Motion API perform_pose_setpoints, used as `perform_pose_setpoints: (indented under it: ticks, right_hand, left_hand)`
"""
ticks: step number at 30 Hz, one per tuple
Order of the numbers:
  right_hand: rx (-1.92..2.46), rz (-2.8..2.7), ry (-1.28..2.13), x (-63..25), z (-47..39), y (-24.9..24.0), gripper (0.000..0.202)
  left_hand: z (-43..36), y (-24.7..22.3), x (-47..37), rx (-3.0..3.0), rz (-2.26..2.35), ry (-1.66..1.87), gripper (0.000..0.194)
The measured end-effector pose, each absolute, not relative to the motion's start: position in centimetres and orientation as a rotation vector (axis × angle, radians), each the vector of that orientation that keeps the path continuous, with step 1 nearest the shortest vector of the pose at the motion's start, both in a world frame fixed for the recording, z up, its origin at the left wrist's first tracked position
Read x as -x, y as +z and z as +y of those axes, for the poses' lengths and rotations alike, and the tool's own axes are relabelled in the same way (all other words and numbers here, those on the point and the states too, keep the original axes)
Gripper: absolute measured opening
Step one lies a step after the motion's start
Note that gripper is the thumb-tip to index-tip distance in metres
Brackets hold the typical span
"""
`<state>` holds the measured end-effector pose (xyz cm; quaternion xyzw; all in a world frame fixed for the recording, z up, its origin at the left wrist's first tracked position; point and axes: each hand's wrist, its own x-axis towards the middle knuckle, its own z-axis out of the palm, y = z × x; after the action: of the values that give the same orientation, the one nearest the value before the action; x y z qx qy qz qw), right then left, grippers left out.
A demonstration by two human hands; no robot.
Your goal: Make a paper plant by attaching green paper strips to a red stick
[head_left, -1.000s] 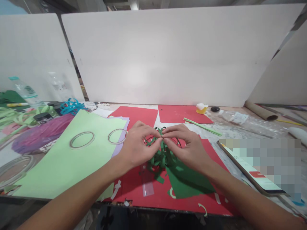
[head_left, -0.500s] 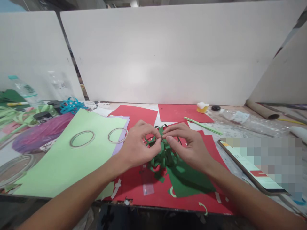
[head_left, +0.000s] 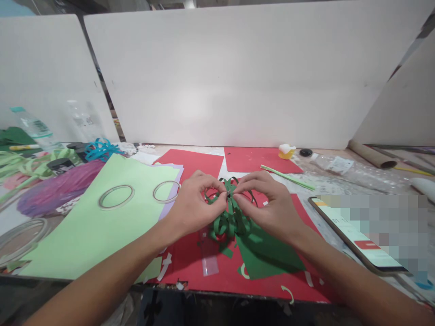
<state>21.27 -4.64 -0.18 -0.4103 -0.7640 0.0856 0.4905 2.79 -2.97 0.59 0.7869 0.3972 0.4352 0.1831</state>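
Note:
A bow of looped dark green paper strips (head_left: 231, 217) is between my two hands, over red paper (head_left: 190, 276). My left hand (head_left: 202, 199) pinches its middle from the left, thumb and forefinger together. From the right, my right hand (head_left: 265, 194) closes thumb and fingertips on the same middle part. The fingertips hide just what is gripped at the centre. Beneath the bow and my right wrist lies a dark green paper sheet (head_left: 268, 258). A clear plastic strip (head_left: 210, 260) rests on the red paper below my left hand.
Light green paper (head_left: 84, 235) at left carries two tape rolls (head_left: 116, 197). Farther left are a purple plastic bag (head_left: 61, 190), blue paper loops (head_left: 102, 149) and bottles. A phone (head_left: 360, 235), light green strips (head_left: 288, 177) and a cardboard tube (head_left: 372, 155) are at right. White panels (head_left: 217, 77) stand behind.
My fingers have shifted slightly at the bow's middle, and the right hand has moved a little to the right. Both hands keep their pinch on the bow.

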Motion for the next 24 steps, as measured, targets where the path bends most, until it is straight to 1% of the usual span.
perform_pose_setpoints:
  ticks: [9, 24]
  right_hand:
    - [0.999, -1.895, 0.235, -21.15, -4.66, -0.03, 0.008]
    - [0.975, -1.909, 0.310, -21.27, -4.47, -0.23, 0.010]
  left_hand:
    - [-3.29, 0.80, -2.86, -2.327, 1.023, 1.261, 0.008]
    - [-3.29, 0.67, -2.90, -2.372, 1.012, 1.244, 0.009]
